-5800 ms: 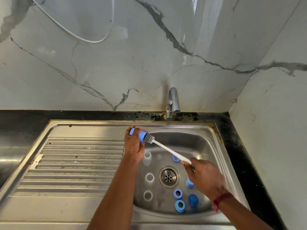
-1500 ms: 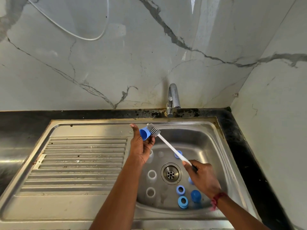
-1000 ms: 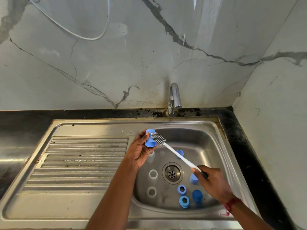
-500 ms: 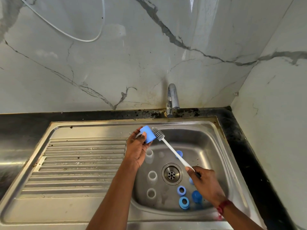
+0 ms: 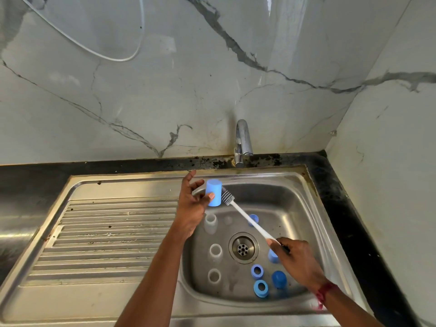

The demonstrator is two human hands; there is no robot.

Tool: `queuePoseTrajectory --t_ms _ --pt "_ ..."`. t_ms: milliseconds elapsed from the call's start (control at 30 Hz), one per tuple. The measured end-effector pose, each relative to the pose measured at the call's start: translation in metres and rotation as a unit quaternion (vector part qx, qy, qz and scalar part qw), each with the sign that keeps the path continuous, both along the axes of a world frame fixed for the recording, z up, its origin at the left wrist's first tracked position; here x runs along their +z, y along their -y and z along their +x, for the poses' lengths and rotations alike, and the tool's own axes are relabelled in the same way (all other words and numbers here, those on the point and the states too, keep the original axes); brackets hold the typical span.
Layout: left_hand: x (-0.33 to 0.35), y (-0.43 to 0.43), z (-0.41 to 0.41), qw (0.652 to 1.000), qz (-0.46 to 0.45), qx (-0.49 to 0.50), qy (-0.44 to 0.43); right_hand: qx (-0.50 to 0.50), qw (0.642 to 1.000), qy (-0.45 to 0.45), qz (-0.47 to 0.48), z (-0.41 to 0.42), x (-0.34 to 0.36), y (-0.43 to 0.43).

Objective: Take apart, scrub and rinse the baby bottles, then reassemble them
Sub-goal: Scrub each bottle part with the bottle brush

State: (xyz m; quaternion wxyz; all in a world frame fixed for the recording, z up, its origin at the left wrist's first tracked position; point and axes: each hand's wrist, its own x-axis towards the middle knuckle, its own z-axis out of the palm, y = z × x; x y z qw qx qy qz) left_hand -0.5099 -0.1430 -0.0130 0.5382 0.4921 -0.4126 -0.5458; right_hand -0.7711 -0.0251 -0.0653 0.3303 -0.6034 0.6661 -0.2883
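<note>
Sink [image 5: 309,208] is stainless steel, single bowl at centre-right of frame, ribbed drainboard [image 5: 106,232] to its left, all set into a black counter [image 5: 35,182] with grime along the back edge. Walls are grey-veined marble [image 5: 165,90], corner at right. Chrome tap [image 5: 243,140] sits at the back rim, no water visible. White cable [image 5: 94,50] loops across upper left. Left hand [image 5: 191,206] pinches a blue cap [image 5: 214,192] between thumb and fingers above the bowl's upper-left corner, other fingers spread. Right hand [image 5: 297,263] grips the handle end of a white brush [image 5: 245,215] at lower right; bristle head touches the cap's side. Three clear bottles [image 5: 215,251] stand open-mouthed in a column on the bowl floor, left of the drain [image 5: 243,247]. Two blue rings [image 5: 257,271] and a domed blue cover [image 5: 279,278] lie below-right of the drain; another blue piece [image 5: 253,218] lies under the brush shaft. Red thread [image 5: 325,291] on the right wrist.
</note>
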Motion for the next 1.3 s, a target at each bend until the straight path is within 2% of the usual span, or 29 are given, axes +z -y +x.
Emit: queuePoseTrajectory --t_ms 100,267,400,500,600,700,800,900,1000,1133,1300 --pt "-0.001 0.003 0.002 1.000 -0.006 -0.009 0.026 0.006 1.000 -0.022 0.008 -0.006 -0.004 -0.006" --pt "-0.013 0.002 -0.011 0.979 -0.072 -0.031 0.186 -0.034 0.999 0.028 0.001 0.005 0.016 0.002" --pt "-0.021 0.002 -0.011 0.975 -0.095 -0.028 0.201 -0.023 0.999 0.026 0.007 0.003 0.017 0.003" --pt "-0.023 -0.002 -0.010 0.969 -0.118 -0.038 0.212 -0.008 1.000 -0.009 0.016 0.001 0.011 0.001" --pt "-0.022 -0.006 -0.010 0.988 -0.078 -0.068 0.114 -0.020 1.000 -0.006 0.009 0.002 0.011 -0.001" --pt "-0.018 -0.008 -0.013 0.995 0.000 -0.097 -0.006 -0.026 1.000 -0.001 0.016 0.003 0.012 -0.003" --pt "-0.013 -0.009 -0.014 0.977 0.090 -0.096 -0.171 -0.025 0.999 0.000 0.025 0.003 0.015 -0.003" --pt "-0.011 -0.008 -0.017 0.947 0.148 -0.056 -0.279 -0.025 0.999 -0.007 0.025 0.004 0.017 -0.002" --pt "-0.009 -0.006 -0.024 0.926 0.175 -0.002 -0.335 -0.018 0.999 -0.026 0.022 0.006 0.017 -0.003" --pt "-0.015 0.001 -0.036 0.917 0.181 0.088 -0.345 -0.021 0.999 -0.034 0.013 0.006 0.015 -0.002" --pt "-0.011 0.012 -0.042 0.878 0.246 0.147 -0.384 -0.013 0.997 -0.070 -0.008 0.003 0.007 0.000"
